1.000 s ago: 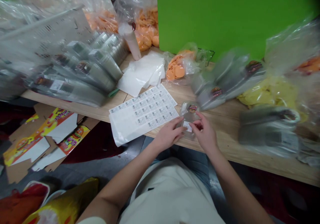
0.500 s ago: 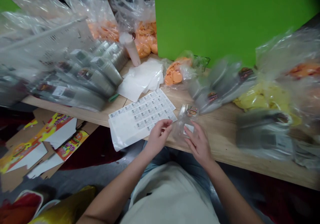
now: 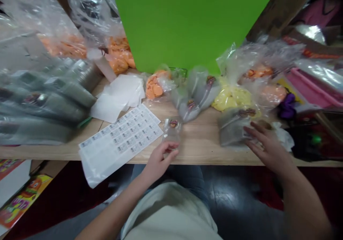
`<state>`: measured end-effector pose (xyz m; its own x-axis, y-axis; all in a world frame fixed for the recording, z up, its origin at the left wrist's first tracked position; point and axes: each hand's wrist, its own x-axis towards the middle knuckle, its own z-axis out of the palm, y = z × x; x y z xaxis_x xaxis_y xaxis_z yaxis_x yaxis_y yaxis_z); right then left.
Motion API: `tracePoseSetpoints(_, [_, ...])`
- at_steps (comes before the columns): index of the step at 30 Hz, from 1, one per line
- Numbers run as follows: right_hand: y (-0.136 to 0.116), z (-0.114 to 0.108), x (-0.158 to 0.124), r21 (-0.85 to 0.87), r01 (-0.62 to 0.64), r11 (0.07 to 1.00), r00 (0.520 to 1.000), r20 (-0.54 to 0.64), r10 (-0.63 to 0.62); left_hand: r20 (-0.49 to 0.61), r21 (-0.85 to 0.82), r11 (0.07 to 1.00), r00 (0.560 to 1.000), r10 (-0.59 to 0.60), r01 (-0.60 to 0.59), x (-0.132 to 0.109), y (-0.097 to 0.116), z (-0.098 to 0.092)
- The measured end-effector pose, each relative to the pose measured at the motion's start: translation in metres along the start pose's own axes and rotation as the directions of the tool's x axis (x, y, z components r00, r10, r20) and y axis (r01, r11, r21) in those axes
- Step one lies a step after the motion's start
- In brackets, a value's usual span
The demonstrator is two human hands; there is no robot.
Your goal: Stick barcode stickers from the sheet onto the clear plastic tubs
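Pouch (image 3: 172,130) at left hand (image 3: 160,161), pouches (image 3: 232,128) under right hand (image 3: 268,145).

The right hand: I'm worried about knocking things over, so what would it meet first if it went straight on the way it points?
Probably the clear plastic pack of grey sachets just ahead of the right hand. Depth is unclear, so its fingers may already be touching it.

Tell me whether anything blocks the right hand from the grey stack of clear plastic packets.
Nothing visible blocks it: the right hand is already at the near edge of the grey stack of clear plastic packets, its fingers reaching over it.
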<state>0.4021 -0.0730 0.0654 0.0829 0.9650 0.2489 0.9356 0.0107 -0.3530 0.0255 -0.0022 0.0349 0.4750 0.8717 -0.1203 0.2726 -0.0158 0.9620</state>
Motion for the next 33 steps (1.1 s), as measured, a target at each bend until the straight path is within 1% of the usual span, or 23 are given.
tracePoseSetpoints(1, [0.013,-0.005,0.0,0.012,-0.008,1.0,0.996,0.086,0.007,-0.009,0.026,0.999,1.0,-0.02,0.02,-0.006,-0.005,-0.004])
tracePoseSetpoints(2, [0.019,-0.008,0.001,0.011,0.0,1.0,0.992,0.127,-0.002,-0.027,0.048,0.998,0.999,-0.041,0.042,-0.014,-0.011,-0.008])
tracePoseSetpoints(3, [0.019,-0.009,0.002,-0.012,0.022,1.0,0.992,0.124,-0.02,-0.054,0.06,0.996,0.996,-0.066,0.069,-0.024,-0.017,-0.012])
tracePoseSetpoints(4, [0.011,-0.008,0.004,-0.052,0.044,0.998,0.998,0.051,-0.042,-0.09,0.056,0.993,0.991,-0.1,0.106,-0.034,-0.024,-0.016])
tracePoseSetpoints(5, [-0.004,-0.002,0.008,-0.091,0.061,0.994,0.996,-0.064,-0.067,-0.129,0.028,0.988,0.981,-0.147,0.152,-0.045,-0.032,-0.019])
tracePoseSetpoints(7, [-0.056,0.021,0.017,-0.094,0.084,0.992,0.953,-0.283,-0.108,-0.228,-0.104,0.964,0.938,-0.262,0.244,-0.066,-0.047,-0.022])
tracePoseSetpoints(8, [-0.091,0.04,0.021,-0.018,0.148,0.989,0.948,-0.28,-0.148,-0.272,-0.198,0.941,0.907,-0.322,0.275,-0.075,-0.055,-0.022])
tracePoseSetpoints(9, [-0.13,0.063,0.024,0.095,0.266,0.959,0.953,-0.178,-0.246,-0.314,-0.306,0.907,0.868,-0.384,0.29,-0.083,-0.063,-0.022])
tracePoseSetpoints(10, [-0.171,0.09,0.026,0.217,0.395,0.893,0.918,-0.106,-0.381,-0.339,-0.414,0.861,0.827,-0.448,0.296,-0.09,-0.071,-0.022])
tracePoseSetpoints(11, [-0.212,0.118,0.027,0.339,0.472,0.814,0.862,0.014,-0.506,-0.352,-0.517,0.805,0.785,-0.509,0.29,-0.096,-0.079,-0.023])
tracePoseSetpoints(12, [-0.249,0.147,0.025,0.409,0.508,0.758,0.794,0.118,-0.596,-0.357,-0.614,0.743,0.746,-0.562,0.265,-0.101,-0.086,-0.024])
tracePoseSetpoints(13, [-0.28,0.173,0.022,0.44,0.525,0.729,0.75,0.166,-0.64,-0.359,-0.704,0.676,0.712,-0.603,0.218,-0.105,-0.093,-0.026])
tracePoseSetpoints(14, [-0.303,0.197,0.018,0.448,0.529,0.721,0.728,0.197,-0.656,-0.364,-0.784,0.604,0.682,-0.634,0.143,-0.11,-0.098,-0.028])
tracePoseSetpoints(15, [-0.317,0.215,0.013,0.456,0.52,0.722,0.716,0.228,-0.659,-0.371,-0.848,0.527,0.656,-0.657,0.048,-0.114,-0.103,-0.03])
tracePoseSetpoints(16, [-0.324,0.228,0.008,0.473,0.508,0.72,0.707,0.248,-0.662,-0.377,-0.892,0.448,0.635,-0.675,-0.053,-0.117,-0.108,-0.033])
tracePoseSetpoints(18, [-0.32,0.237,-0.003,0.518,0.481,0.707,0.696,0.266,-0.668,-0.365,-0.93,0.302,0.604,-0.708,-0.209,-0.122,-0.114,-0.039])
tracePoseSetpoints(20, [-0.311,0.233,-0.009,0.57,0.426,0.703,0.721,0.256,-0.644,-0.319,-0.946,0.208,0.6,-0.734,-0.249,-0.125,-0.116,-0.043])
tracePoseSetpoints(22, [-0.308,0.226,-0.009,0.589,0.326,0.74,0.79,0.261,-0.555,-0.282,-0.959,0.191,0.611,-0.74,-0.211,-0.126,-0.114,-0.047])
tracePoseSetpoints(24, [-0.314,0.225,-0.005,0.568,0.234,0.789,0.843,0.286,-0.455,-0.29,-0.956,0.245,0.619,-0.729,-0.16,-0.125,-0.108,-0.051])
tracePoseSetpoints(25, [-0.319,0.227,-0.002,0.548,0.213,0.809,0.854,0.297,-0.427,-0.311,-0.947,0.293,0.626,-0.715,-0.135,-0.124,-0.105,-0.053])
tracePoseSetpoints(28, [-0.331,0.235,0.005,0.525,0.205,0.826,0.856,0.314,-0.411,-0.39,-0.88,0.473,0.641,-0.661,-0.047,-0.121,-0.1,-0.059])
tracePoseSetpoints(30, [-0.332,0.239,0.01,0.572,0.159,0.805,0.851,0.335,-0.406,-0.437,-0.815,0.579,0.644,-0.628,0.013,-0.12,-0.1,-0.063])
tracePoseSetpoints(33, [-0.329,0.239,0.016,0.656,0.077,0.751,0.842,0.361,-0.402,-0.496,-0.746,0.665,0.633,-0.595,0.041,-0.118,-0.102,-0.067])
